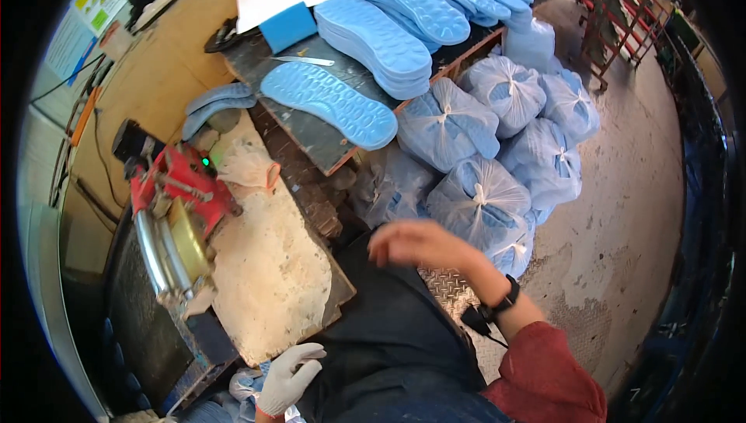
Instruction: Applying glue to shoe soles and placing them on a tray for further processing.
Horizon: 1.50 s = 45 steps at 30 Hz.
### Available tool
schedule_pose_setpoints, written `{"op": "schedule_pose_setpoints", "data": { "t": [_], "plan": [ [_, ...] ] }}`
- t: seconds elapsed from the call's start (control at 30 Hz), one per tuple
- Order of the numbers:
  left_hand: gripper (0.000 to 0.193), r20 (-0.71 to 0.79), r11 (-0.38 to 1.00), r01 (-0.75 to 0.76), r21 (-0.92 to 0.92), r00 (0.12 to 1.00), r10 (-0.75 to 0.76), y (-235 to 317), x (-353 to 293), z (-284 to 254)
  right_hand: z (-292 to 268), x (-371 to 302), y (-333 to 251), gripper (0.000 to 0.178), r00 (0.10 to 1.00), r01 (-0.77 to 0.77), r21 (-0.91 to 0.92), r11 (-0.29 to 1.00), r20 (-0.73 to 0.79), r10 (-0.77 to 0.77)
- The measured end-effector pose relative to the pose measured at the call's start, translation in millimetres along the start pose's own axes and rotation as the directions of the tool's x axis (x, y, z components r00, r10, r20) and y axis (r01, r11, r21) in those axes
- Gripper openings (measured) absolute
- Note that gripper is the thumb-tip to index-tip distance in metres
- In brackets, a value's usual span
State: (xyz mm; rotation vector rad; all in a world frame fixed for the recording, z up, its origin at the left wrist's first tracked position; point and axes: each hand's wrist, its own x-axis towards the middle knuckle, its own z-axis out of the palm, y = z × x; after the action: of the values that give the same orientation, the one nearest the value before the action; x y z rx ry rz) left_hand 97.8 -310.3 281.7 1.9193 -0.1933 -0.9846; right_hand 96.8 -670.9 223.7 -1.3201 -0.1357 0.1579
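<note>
Two hands are in view: a gloved left hand at six o'clock and a bare right hand near the centre. One blue sole lies alone at twelve o'clock beside two piles of soles, too overlapped to count. About seven tied bags of soles crowd toward two o'clock, and one loose glove lies at ten o'clock.

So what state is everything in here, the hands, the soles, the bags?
Left hand: gloved in white, fingers spread, holding nothing.
Right hand: bare, blurred, empty, fingers loosely curled.
Single blue shoe sole: lying flat on the dark workbench.
Stacked blue soles: piled, tread up.
Clear bags of soles: knotted shut, heaped on the floor.
Spare glove: crumpled, unworn.
Red machine: small green light lit.
</note>
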Motion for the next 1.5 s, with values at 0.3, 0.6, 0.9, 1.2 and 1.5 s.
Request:
{"op": "schedule_pose_setpoints", "data": {
  "t": [0.3,0.6,0.9,1.2,1.5],
  "plan": [
    [0.038,0.501,0.852,-0.316,0.418,0.862,0.074,121,154,56,-177,139,375,0.037,0.605,-0.663,-0.243,0.709,-0.731,0.316],
    [0.038,0.544,0.891,-0.279,0.357,0.838,0.045,128,187,63,-253,99,368,0.047,0.526,-0.591,-0.55,0.591,-0.817,-0.235],
    [0.038,0.532,0.912,-0.163,0.376,0.844,-0.069,112,183,56,-222,88,328,0.032,0.488,-0.505,-0.331,0.797,-0.871,-0.053],
    [0.037,0.645,0.953,-0.206,0.223,0.764,0.014,112,195,78,-272,86,423,0.045,0.612,-0.152,-0.325,0.934,-0.773,-0.169],
    [0.027,0.441,0.489,-0.6,0.633,0.799,0.409,109,282,78,-133,96,243,0.01,0.926,-0.331,-0.757,0.564,-0.375,0.04]
  ]
}}
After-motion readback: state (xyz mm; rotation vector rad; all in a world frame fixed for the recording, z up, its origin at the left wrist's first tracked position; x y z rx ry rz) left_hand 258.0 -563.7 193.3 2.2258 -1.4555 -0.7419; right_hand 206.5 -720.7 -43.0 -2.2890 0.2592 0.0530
